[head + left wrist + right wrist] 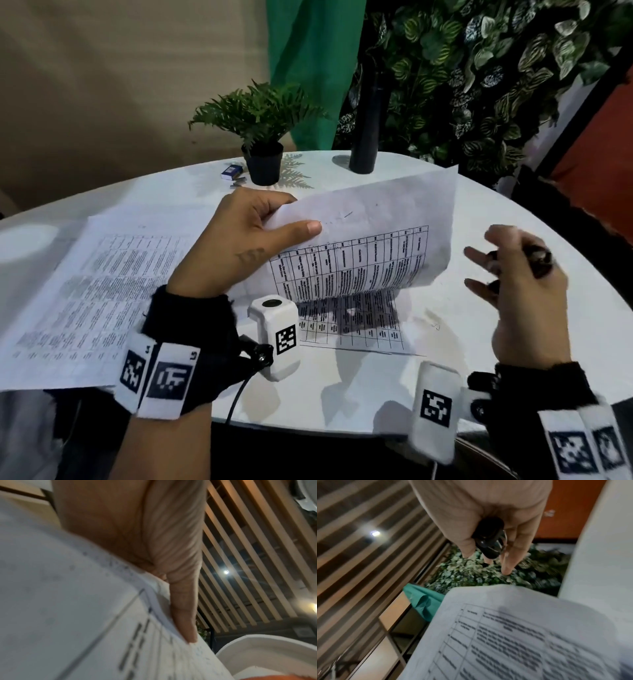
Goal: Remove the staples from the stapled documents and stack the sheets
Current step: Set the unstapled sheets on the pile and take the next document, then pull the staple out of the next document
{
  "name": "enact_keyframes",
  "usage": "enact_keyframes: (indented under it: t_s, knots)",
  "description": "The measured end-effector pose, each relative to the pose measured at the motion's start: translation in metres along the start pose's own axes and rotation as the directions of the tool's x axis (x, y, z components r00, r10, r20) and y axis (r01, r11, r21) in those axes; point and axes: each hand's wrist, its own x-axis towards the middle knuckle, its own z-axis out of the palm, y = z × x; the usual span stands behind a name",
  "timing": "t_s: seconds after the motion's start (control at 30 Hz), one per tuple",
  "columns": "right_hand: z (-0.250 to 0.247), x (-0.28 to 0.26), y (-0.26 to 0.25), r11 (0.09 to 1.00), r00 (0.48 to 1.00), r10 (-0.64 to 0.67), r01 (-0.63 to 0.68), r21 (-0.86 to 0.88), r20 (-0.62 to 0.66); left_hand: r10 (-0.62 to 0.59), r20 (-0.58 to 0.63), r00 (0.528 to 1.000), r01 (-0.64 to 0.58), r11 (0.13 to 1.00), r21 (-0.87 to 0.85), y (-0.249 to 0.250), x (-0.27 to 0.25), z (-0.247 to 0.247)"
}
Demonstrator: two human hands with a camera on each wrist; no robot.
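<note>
My left hand pinches the near corner of a printed sheet and holds it lifted above the white table. In the left wrist view my thumb presses on the sheet. Another printed page lies flat under the lifted one. To the right, my right hand holds a black staple remover, clear of the paper. The right wrist view shows the staple remover against my palm with the fingers loosely extended, and the lifted sheet below. Loose sheets lie spread on the left.
A potted fern and a black cylinder stand at the table's far side. A small blue box lies left of the pot. Leafy plants fill the back right. The table edge runs close to my wrists.
</note>
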Motion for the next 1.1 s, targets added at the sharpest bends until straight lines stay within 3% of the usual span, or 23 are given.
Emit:
enact_keyframes:
  t_s: [0.1,0.17,0.27,0.37,0.5,0.67,0.73,0.9,1.1]
  knots:
    - [0.008,-0.002,-0.020,0.983,0.982,-0.186,0.185,0.015,0.019,-0.011,0.000,1.000,0.011,1.000,0.000,0.000,0.000,0.000]
    - [0.019,-0.009,-0.030,0.971,0.950,-0.240,0.234,0.056,0.198,-0.022,0.019,1.000,0.022,1.000,-0.012,0.000,-0.001,0.000]
    - [0.036,-0.020,-0.036,0.958,0.797,-0.258,0.286,0.036,0.545,-0.019,0.044,0.999,0.020,0.999,-0.028,0.002,-0.004,0.000]
    - [0.051,-0.027,-0.039,0.914,0.645,-0.276,0.405,-0.013,0.713,-0.016,0.050,0.999,0.019,0.998,-0.061,0.007,-0.005,0.001]
    - [0.062,-0.029,-0.040,0.699,0.492,-0.421,0.712,-0.074,0.762,-0.037,0.023,0.999,0.039,0.997,-0.074,0.010,-0.006,-0.001]
    - [0.067,-0.023,-0.040,0.378,0.315,-0.554,0.920,-0.105,0.770,-0.028,0.035,0.999,0.031,0.995,-0.093,0.011,-0.006,-0.006]
    - [0.069,-0.021,-0.039,0.311,0.280,-0.576,0.944,-0.111,0.768,-0.031,0.037,0.999,0.035,0.993,-0.112,0.012,-0.006,-0.006]
    - [0.073,-0.020,-0.039,0.274,0.226,-0.568,0.959,-0.077,0.791,-0.022,0.058,0.998,0.030,0.990,-0.136,0.013,-0.006,-0.006]
    - [0.075,-0.017,-0.043,0.272,0.195,-0.559,0.961,-0.044,0.806,0.001,0.082,0.997,0.010,0.990,-0.142,0.014,-0.006,-0.007]
